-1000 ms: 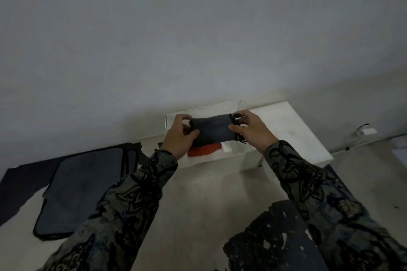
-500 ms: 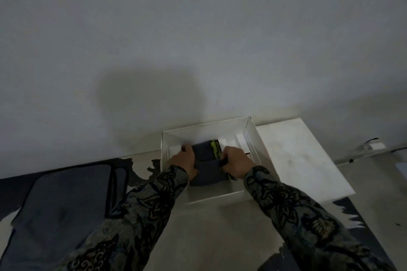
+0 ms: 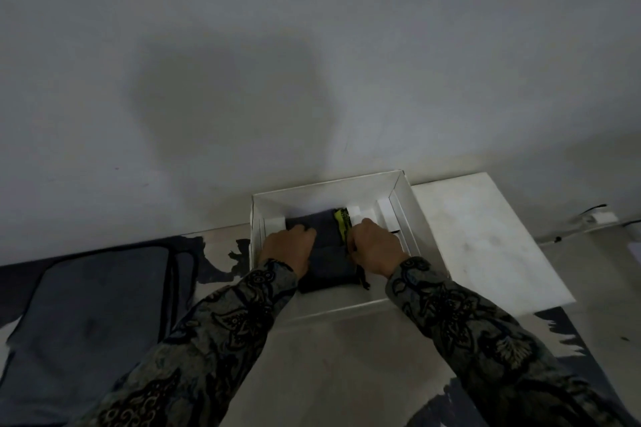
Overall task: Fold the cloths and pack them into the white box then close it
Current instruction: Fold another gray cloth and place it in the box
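Note:
The open white box (image 3: pixel 326 188) stands on the floor against the wall. Inside it lies a folded dark grey cloth (image 3: pixel 327 270), with a yellow-green patterned strip (image 3: pixel 342 222) showing at its far right edge. My left hand (image 3: pixel 289 246) grips the cloth's left side and my right hand (image 3: pixel 376 246) grips its right side, both inside the box. The box's white lid (image 3: pixel 485 239) lies flat on the floor just to the right of the box.
A larger grey cloth (image 3: pixel 90 315) is spread flat on the floor to the left, over a darker one. Another dark cloth (image 3: pixel 569 340) lies at the lower right. A cable and white plug (image 3: pixel 603 217) run along the wall's base on the right.
Both hands have carried the folded grey cloth from above the box down into it. The red cloth seen in the box before is now hidden.

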